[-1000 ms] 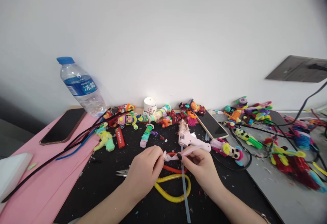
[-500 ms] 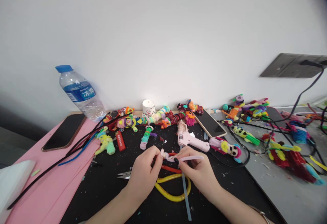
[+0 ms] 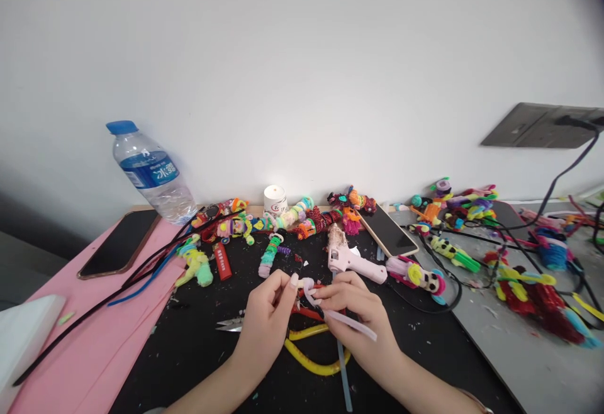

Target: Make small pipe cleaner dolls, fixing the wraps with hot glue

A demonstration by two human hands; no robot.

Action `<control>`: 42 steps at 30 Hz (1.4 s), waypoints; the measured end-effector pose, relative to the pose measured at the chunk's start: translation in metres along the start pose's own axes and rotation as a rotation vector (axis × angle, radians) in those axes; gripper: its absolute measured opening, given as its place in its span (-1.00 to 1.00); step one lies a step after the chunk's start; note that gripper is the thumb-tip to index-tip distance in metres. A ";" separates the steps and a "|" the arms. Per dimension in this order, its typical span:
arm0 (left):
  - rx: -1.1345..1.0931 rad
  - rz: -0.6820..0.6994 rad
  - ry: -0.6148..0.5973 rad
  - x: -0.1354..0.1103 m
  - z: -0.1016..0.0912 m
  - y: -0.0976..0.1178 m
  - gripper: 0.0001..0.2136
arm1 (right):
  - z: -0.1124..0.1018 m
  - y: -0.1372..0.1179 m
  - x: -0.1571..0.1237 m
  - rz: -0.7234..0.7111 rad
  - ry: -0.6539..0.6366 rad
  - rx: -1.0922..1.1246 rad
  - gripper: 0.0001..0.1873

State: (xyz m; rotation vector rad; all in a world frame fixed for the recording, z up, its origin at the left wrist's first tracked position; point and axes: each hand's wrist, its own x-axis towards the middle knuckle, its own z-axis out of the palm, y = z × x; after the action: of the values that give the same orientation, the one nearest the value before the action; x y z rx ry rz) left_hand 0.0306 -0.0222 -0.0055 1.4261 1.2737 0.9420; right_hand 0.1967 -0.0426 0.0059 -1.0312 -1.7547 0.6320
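A pale lilac pipe cleaner (image 3: 352, 321) is pinched between my two hands over the black work mat. My left hand (image 3: 268, 313) grips its curled end between thumb and finger. With its fingers bent, my right hand (image 3: 361, 313) holds the strip by the coil, and a loose tail sticks out to the lower right. Beneath the hands lie scissors (image 3: 229, 324), partly covered, with yellow and red looped handles. Just behind my right hand rests a pale pink glue gun (image 3: 356, 262), and a translucent glue stick (image 3: 345, 376) runs from it toward me.
Several colourful pipe-cleaner figures (image 3: 271, 253) line the back and right. A water bottle (image 3: 153, 172), a dark phone (image 3: 117, 244) and a red lighter (image 3: 222, 261) stand or lie at left. A paper cup (image 3: 275, 200) and a white-edged phone (image 3: 389, 228) are behind. Black cables cross both sides.
The pipe cleaner's tail has swung from pointing right to pointing down and right. My right hand's fingers have shifted over the coil, while my left hand keeps its pinch.
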 end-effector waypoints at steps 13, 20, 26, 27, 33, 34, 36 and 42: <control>-0.564 -0.173 -0.207 -0.002 0.004 0.005 -0.72 | -0.002 0.002 -0.010 -0.079 0.019 -0.130 -0.82; -0.878 -0.320 -0.399 -0.001 0.003 0.004 -0.76 | -0.002 0.000 -0.006 -0.053 0.058 -0.076 -0.81; -1.022 -0.441 -0.457 0.000 0.003 0.003 -0.84 | -0.002 -0.002 -0.004 0.010 0.100 -0.061 -0.83; -1.041 -0.457 -0.473 0.000 0.003 0.002 -0.84 | -0.002 -0.002 -0.003 0.024 0.103 -0.061 -0.84; -1.183 -0.569 -0.566 0.002 0.002 -0.001 -0.87 | -0.002 0.000 -0.001 0.119 0.123 -0.008 -0.89; -1.206 -0.587 -0.585 0.003 0.002 -0.002 -0.87 | -0.002 0.000 0.000 0.129 0.123 0.004 -0.89; -1.248 -0.619 -0.626 0.003 0.001 -0.002 -0.87 | -0.001 0.001 0.001 0.143 0.122 0.024 -0.89; -1.277 -0.662 -0.742 0.002 -0.002 0.001 -0.80 | -0.001 0.002 0.002 0.151 0.102 0.039 -0.89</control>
State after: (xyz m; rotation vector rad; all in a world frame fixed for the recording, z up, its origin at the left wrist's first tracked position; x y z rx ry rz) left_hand 0.0295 -0.0197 -0.0044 0.2059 0.3100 0.4629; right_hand 0.1980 -0.0401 0.0052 -1.1558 -1.5812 0.6930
